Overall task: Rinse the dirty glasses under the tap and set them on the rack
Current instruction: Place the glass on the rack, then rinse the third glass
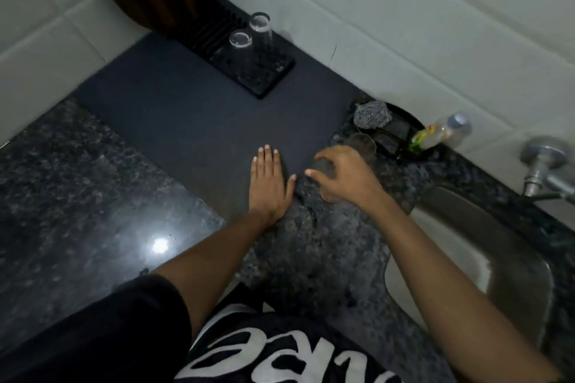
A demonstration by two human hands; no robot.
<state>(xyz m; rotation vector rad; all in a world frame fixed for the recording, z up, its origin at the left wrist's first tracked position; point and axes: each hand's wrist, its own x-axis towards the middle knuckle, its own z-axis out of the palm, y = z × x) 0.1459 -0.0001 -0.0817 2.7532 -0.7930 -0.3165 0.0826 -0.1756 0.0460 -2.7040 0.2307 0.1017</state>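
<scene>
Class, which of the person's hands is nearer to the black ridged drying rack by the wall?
Left. The left hand lies flat on the dark mat below the black ridged drying rack; the right hand sits farther toward the sink, curled over a clear glass.

Single head view, worn high, tilted steeply down and forward over the worktop (93,196). Close range: own forearms fill the lower frame. Tiled wall (404,40) at far edge, sink (513,274) at right margin.

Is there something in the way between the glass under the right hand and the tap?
Nothing visible: from the glass under the right hand, only bare counter and the open sink lie before the tap.
</scene>
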